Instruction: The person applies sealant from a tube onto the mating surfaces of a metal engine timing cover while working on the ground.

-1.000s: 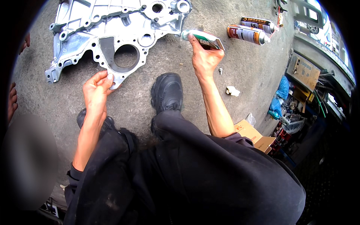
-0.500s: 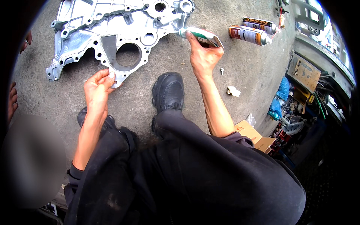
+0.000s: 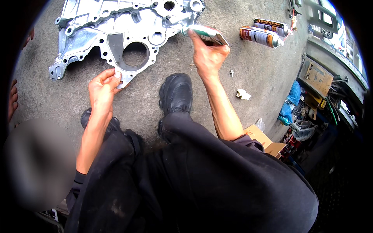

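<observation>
A large cast aluminium engine cover (image 3: 93, 29) with a round opening and several bolt holes lies flat on the grey concrete ground. My left hand (image 3: 103, 87) pinches its near lower edge, just below the round opening. My right hand (image 3: 208, 56) grips a green and white squeeze tube (image 3: 204, 34), held sideways with its nozzle pointing left and touching the cover's right edge. My black shoes (image 3: 176, 93) rest on the ground between my two arms.
Two orange and black spray cans (image 3: 260, 35) lie on the ground at the upper right. A small bolt (image 3: 232, 72) and a crumpled white scrap (image 3: 243, 94) lie nearby. Cardboard boxes (image 3: 316, 73) and cluttered tools line the right side. Another person's foot (image 3: 13, 99) shows at the left edge.
The view has shifted slightly. Both hands hold the same places, and the tube's nozzle stays at the cover's right edge.
</observation>
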A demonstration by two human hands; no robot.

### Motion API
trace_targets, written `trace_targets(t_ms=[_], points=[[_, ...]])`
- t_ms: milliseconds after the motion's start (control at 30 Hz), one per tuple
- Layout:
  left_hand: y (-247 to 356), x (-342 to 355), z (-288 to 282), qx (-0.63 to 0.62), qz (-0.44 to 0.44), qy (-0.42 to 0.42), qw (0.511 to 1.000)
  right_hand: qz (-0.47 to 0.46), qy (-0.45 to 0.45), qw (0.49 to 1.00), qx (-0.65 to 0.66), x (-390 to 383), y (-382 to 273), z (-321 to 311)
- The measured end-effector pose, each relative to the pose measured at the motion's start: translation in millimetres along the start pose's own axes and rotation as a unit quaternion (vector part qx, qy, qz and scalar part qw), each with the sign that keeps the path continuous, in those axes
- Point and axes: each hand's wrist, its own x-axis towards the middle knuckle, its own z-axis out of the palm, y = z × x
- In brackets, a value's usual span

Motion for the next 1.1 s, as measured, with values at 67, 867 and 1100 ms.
trace_targets(t_ms=[67,867,1100], points=[[-1,1,-1,0.009,-0.001,0.007,1.000,0.005,-0.004,1.000,-0.004,0,-1,1],[74,60,136,0.596,0.550,-0.021,0.585,0.273,0.069,0.868,0.409,-3,-34,-81],[71,75,132,0.603,0.585,-0.048,0.540,0.266,0.057,0.863,0.425,2,-36,-89]])
